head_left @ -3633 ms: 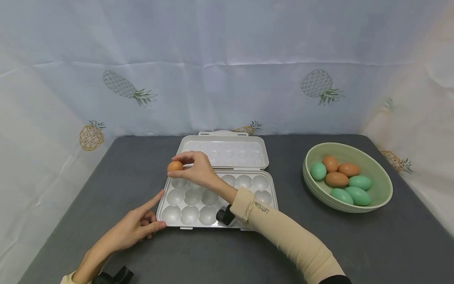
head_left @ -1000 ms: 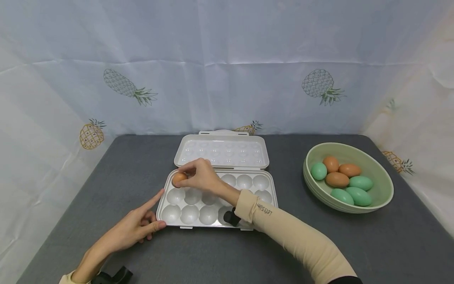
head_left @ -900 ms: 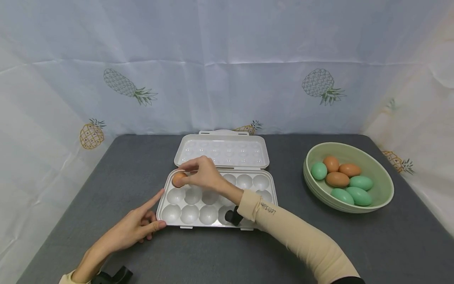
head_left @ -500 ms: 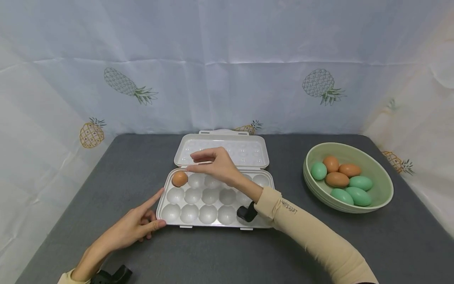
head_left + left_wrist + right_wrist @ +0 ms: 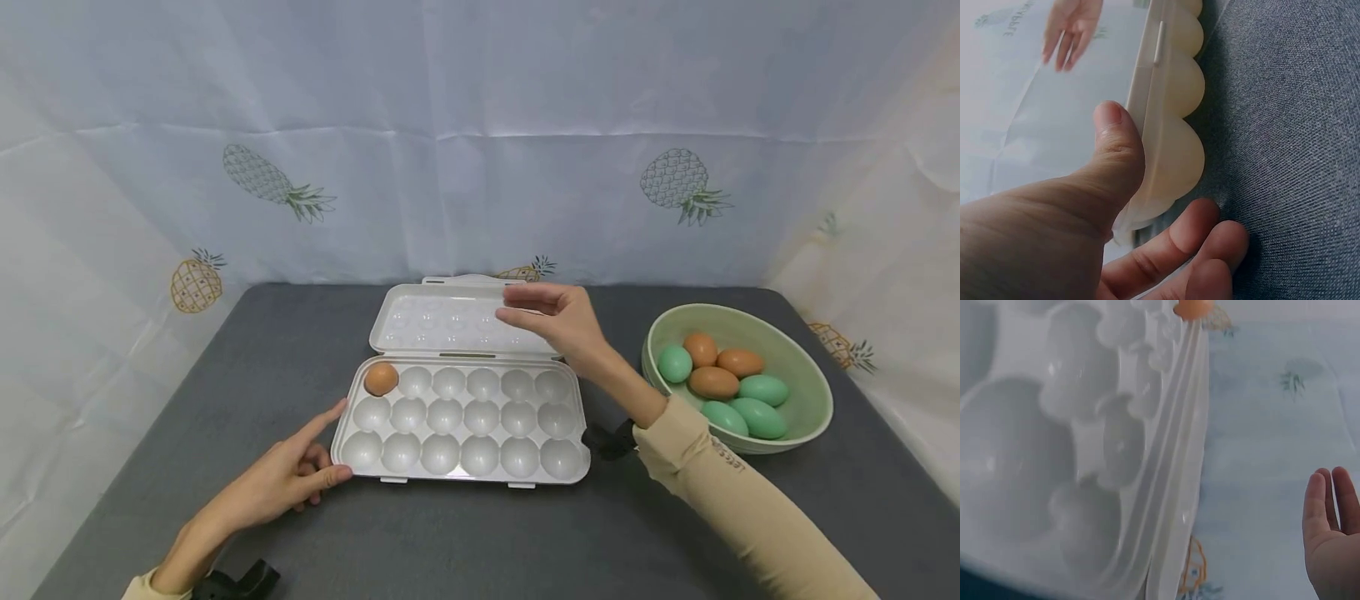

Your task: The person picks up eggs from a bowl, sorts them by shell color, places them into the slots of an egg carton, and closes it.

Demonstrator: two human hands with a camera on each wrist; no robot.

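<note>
Tray (image 5: 459,472): sits mid-frame on the dark grey table (image 5: 450,533), long axis running left to right, near edge pretty much level with the bottom of the frame.
Lid (image 5: 431,325): flipped right back, so it points toward the top of the frame, its long side lined up with the tray's.
Brown egg (image 5: 381,379): parked in the tray's upper-left cup. Looks nearly round from above, so can't really tell which way its long axis goes.
Left hand (image 5: 288,475): lower left of the frame, thumb and index finger well apart, both touching the tray around its lower-left corner. Index is pretty straight along the left edge, thumb's on the near rim, other fingers loosely bent.
Right hand (image 5: 558,325): up over the lid's right side, palm bare, thumb and fingers a little apart.
Tray looks: glossy white plastic, three rows of six round cups, two little tabs on the near edge.
Egg looks: smooth, orangey brown.
Bowl (image 5: 813,392): pale green, right side of the frame, with three brown and four green eggs (image 5: 759,417) piled inside.
</note>
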